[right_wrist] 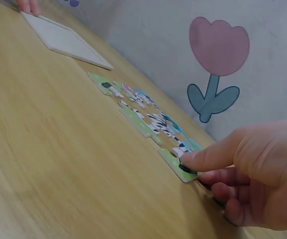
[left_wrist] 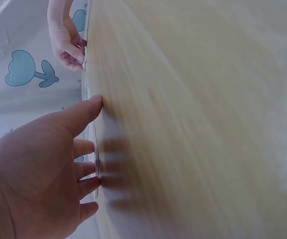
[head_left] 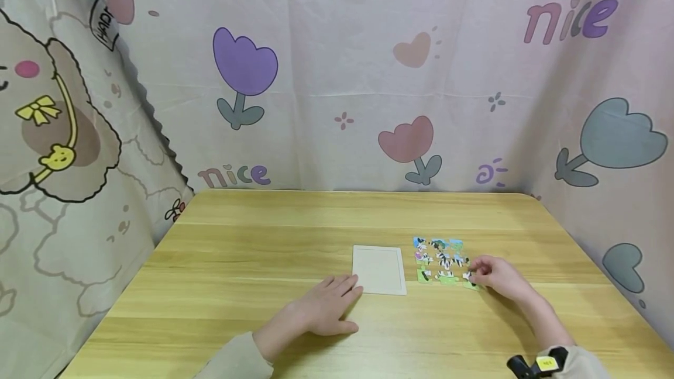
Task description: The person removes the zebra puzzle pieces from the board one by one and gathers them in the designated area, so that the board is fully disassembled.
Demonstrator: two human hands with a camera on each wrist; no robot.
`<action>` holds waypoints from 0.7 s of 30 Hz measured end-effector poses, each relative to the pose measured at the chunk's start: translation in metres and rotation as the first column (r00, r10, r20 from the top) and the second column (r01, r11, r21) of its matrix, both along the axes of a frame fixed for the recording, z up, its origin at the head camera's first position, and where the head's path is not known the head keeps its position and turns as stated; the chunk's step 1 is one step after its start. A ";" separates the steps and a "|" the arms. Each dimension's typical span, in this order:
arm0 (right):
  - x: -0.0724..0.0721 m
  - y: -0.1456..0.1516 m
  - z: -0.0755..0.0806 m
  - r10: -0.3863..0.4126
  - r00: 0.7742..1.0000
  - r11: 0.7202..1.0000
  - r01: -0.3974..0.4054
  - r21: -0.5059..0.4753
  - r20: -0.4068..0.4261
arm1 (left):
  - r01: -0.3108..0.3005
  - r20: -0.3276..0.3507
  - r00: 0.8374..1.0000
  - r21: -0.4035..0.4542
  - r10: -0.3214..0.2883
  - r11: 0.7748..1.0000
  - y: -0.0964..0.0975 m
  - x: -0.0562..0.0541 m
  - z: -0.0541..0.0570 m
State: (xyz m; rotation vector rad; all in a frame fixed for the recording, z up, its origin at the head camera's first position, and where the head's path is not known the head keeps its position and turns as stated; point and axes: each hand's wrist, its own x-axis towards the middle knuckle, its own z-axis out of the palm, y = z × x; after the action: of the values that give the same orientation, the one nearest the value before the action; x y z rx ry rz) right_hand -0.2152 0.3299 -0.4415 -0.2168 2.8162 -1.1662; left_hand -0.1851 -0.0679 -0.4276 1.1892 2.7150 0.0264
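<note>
My left hand [head_left: 325,307] lies with fingers stretched out, its fingertips at the lower left corner of a thin white puzzle tray [head_left: 379,271]. To the right of the tray, picture puzzle pieces [head_left: 444,261] lie face up in rows with gaps between them, showing a black-and-white striped animal on green and blue. My right hand [head_left: 497,276] pinches the green corner puzzle piece [right_wrist: 175,163] at the near right of the group. Its thumb [right_wrist: 203,158] is on top of that piece, and the other fingers curl at the piece's outer edge.
Both hands are over a light wood table [head_left: 253,250]. A printed curtain [head_left: 326,75] hangs behind it and along both sides. The right wrist wears a black strap device [head_left: 539,362] with a yellow label.
</note>
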 end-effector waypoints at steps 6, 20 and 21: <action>-0.001 -0.004 0.002 -0.029 0.999 0.996 0.032 0.079 -0.031 | 0.000 -0.003 1.000 0.006 0.000 1.000 0.001 -0.001 -0.001; -0.001 -0.002 0.001 -0.040 0.996 0.984 0.054 0.168 -0.082 | 0.011 0.001 1.000 0.018 -0.011 1.000 0.001 -0.001 -0.001; -0.001 -0.002 0.001 -0.042 0.996 0.985 0.055 0.164 -0.084 | 0.007 0.006 1.000 0.021 -0.008 1.000 0.001 -0.001 -0.001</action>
State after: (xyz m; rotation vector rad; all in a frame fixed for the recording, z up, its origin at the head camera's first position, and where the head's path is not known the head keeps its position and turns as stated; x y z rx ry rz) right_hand -0.2161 0.3280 -0.4403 -0.1878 2.9857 -0.9438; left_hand -0.1858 -0.0665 -0.4289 1.2028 2.7112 0.0580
